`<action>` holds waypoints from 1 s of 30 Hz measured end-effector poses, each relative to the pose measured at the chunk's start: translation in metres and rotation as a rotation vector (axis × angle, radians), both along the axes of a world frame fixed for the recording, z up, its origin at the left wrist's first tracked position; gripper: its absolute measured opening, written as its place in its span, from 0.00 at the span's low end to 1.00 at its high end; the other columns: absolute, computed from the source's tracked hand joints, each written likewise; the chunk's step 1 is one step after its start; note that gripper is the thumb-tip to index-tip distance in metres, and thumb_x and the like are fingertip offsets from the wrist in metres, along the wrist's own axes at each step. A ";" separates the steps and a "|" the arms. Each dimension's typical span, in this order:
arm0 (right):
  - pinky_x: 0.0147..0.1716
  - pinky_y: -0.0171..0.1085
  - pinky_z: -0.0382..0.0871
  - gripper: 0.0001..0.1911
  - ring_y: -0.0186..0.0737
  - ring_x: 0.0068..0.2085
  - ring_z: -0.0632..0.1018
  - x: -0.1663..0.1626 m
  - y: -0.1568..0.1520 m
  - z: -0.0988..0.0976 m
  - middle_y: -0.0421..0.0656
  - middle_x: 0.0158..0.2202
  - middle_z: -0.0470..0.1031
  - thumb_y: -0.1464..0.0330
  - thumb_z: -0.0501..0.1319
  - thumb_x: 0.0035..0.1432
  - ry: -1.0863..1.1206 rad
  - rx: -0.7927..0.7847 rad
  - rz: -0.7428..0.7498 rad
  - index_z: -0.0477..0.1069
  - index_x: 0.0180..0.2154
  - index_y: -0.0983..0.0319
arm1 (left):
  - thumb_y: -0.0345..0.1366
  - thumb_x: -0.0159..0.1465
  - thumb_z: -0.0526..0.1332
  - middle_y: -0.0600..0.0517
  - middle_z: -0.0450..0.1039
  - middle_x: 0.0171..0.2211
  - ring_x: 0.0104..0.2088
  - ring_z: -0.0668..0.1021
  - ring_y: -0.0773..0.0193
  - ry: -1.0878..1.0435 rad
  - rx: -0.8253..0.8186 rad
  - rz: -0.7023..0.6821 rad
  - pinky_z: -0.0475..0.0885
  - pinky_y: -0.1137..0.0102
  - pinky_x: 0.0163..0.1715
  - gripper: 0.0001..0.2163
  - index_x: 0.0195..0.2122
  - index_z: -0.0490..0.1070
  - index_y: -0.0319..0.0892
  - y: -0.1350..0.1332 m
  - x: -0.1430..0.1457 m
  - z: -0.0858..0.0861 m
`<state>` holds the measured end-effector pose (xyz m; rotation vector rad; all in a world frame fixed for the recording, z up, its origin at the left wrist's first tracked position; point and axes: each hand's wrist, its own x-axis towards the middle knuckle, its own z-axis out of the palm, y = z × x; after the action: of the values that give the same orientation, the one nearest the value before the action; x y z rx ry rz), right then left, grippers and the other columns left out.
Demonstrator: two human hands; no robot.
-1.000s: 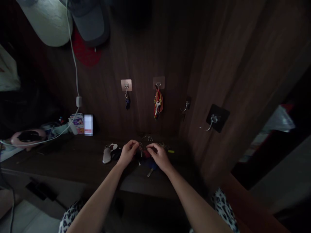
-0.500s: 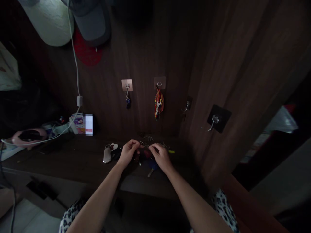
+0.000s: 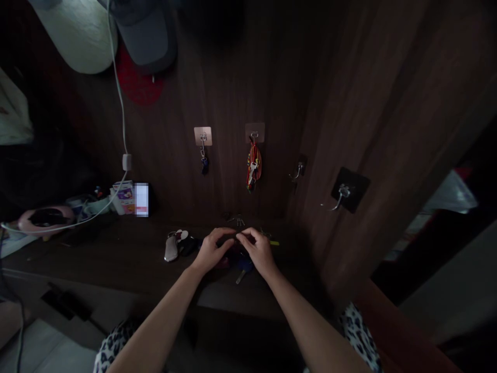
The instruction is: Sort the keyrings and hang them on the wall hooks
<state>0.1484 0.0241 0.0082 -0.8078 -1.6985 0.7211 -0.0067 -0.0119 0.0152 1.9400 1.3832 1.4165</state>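
Two hands: the left hand (image 3: 212,252) and the right hand (image 3: 259,252) hang close together over a dark wooden shelf (image 3: 97,254), wrists apart, with bare forearms reaching in from the bottom of the view.
Fingers: both sets are curled inward and partly closed, and the right fingertips (image 3: 243,237) meet the left ones above the keys. Whatever they may pinch is hidden, so a firm hold cannot be told.
Keys: a key bunch (image 3: 233,254) lies on the shelf directly under the hands, mostly in their shadow, with a blue-headed key (image 3: 244,265) showing below them and its metal blade pointing toward the person.
Nearby: a small yellow tag (image 3: 275,242) sits just beyond the right hand. A loose ring of keys (image 3: 236,221) lies beyond both hands, near the wall. A silver key fob (image 3: 171,248) and a dark fob (image 3: 188,246) lie left of the left hand.
Wall: two adhesive hooks (image 3: 202,136) hold a small dark fob (image 3: 204,166) and a red patterned lanyard (image 3: 253,166). Two more hooks, the nearer on a black plate (image 3: 349,189), hang empty on the right.
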 end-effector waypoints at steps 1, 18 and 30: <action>0.25 0.32 0.62 0.11 0.35 0.24 0.70 0.000 0.000 0.000 0.38 0.21 0.70 0.59 0.58 0.52 -0.009 0.009 0.000 0.68 0.26 0.60 | 0.39 0.56 0.59 0.50 0.74 0.39 0.43 0.73 0.60 0.013 0.003 -0.004 0.66 0.65 0.47 0.10 0.38 0.73 0.45 0.000 0.001 -0.001; 0.27 0.33 0.63 0.12 0.36 0.26 0.72 -0.001 0.001 -0.002 0.39 0.22 0.71 0.59 0.56 0.54 -0.011 0.005 0.015 0.69 0.28 0.61 | 0.40 0.55 0.61 0.51 0.76 0.29 0.32 0.76 0.64 -0.268 -0.245 -0.157 0.70 0.70 0.36 0.12 0.38 0.71 0.39 0.006 0.002 -0.002; 0.34 0.35 0.68 0.14 0.38 0.34 0.76 -0.002 -0.003 0.001 0.41 0.32 0.75 0.58 0.53 0.57 0.072 -0.151 0.186 0.66 0.40 0.59 | 0.41 0.52 0.64 0.54 0.74 0.25 0.28 0.76 0.66 -0.482 -0.278 -0.192 0.70 0.71 0.33 0.11 0.32 0.71 0.40 0.004 0.003 0.001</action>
<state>0.1460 0.0211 0.0089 -0.7243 -1.6832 1.0042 -0.0037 -0.0075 0.0164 1.3955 1.0697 1.3927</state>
